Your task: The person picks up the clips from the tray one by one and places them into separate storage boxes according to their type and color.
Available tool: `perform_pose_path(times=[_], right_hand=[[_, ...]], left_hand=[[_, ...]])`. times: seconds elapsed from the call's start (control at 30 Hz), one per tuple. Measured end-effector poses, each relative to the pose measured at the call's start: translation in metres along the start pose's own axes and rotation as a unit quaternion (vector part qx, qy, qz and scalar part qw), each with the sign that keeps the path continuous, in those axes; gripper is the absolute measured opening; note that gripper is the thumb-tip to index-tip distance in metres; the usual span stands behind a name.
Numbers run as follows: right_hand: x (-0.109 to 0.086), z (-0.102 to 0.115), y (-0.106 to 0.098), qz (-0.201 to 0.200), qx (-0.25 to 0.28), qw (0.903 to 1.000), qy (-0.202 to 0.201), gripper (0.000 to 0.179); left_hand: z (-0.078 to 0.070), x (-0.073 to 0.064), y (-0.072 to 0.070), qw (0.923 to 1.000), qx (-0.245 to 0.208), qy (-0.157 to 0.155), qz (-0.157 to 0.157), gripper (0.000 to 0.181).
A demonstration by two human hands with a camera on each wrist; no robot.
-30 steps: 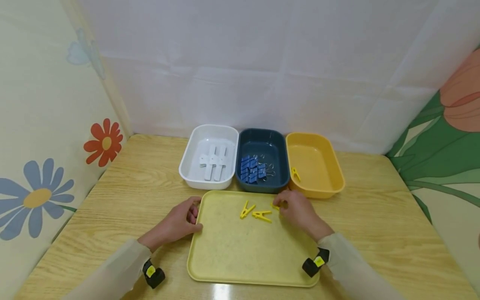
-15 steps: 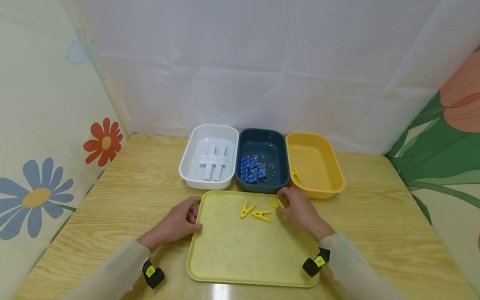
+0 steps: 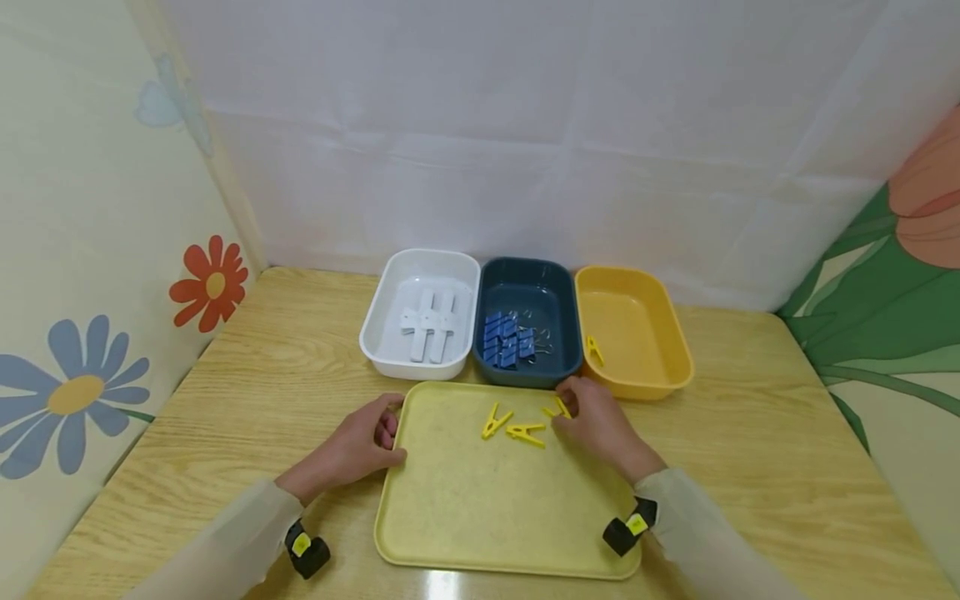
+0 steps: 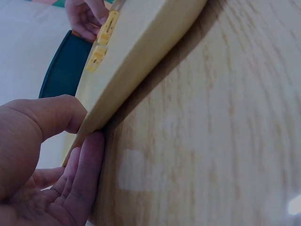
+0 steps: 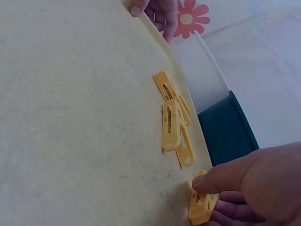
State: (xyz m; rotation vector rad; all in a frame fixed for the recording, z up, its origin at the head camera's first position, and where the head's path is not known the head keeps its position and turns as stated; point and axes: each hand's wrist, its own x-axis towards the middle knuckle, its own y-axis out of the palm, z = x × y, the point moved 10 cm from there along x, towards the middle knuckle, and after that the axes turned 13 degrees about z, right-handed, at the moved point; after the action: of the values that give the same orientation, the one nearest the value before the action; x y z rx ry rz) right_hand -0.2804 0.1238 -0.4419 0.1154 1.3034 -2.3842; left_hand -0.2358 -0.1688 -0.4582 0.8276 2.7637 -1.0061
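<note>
A pale yellow tray lies on the table. My left hand grips its left edge, thumb on the rim and fingers against the side. At the tray's far right corner, my right hand pinches a yellow clothespin, the thumb on its near face and the fingers behind it. In the head view the hand partly covers this clothespin. Two more yellow clothespins, one tilted and one lying sideways, rest on the tray left of the right hand; they overlap in the right wrist view.
Behind the tray stand three bins side by side. The white bin holds white clips, the dark blue bin several blue binder clips. In the yellow bin lies one yellow clothespin. A white cloth hangs behind.
The right hand's fingers have shifted slightly at the far right corner, and more of the clothespin there shows than a second ago. The left hand stays on the tray's edge.
</note>
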Motion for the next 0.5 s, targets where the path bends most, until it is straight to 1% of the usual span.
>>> perform_pose_path(times=[0.2,0.5], right_hand=[[-0.0021,0.0013,0.0007,-0.002,0.001,0.9999,-0.010,0.031],[-0.0067,0.0024,-0.0009,0.001,0.006,1.0000,-0.002,0.031]], left_hand=[[0.0002,-0.0001,0.0002,1.0000,-0.002,-0.002,0.001,0.068],[0.0007,0.0005,0.0007,1.0000,0.000,0.000,0.002,0.068]])
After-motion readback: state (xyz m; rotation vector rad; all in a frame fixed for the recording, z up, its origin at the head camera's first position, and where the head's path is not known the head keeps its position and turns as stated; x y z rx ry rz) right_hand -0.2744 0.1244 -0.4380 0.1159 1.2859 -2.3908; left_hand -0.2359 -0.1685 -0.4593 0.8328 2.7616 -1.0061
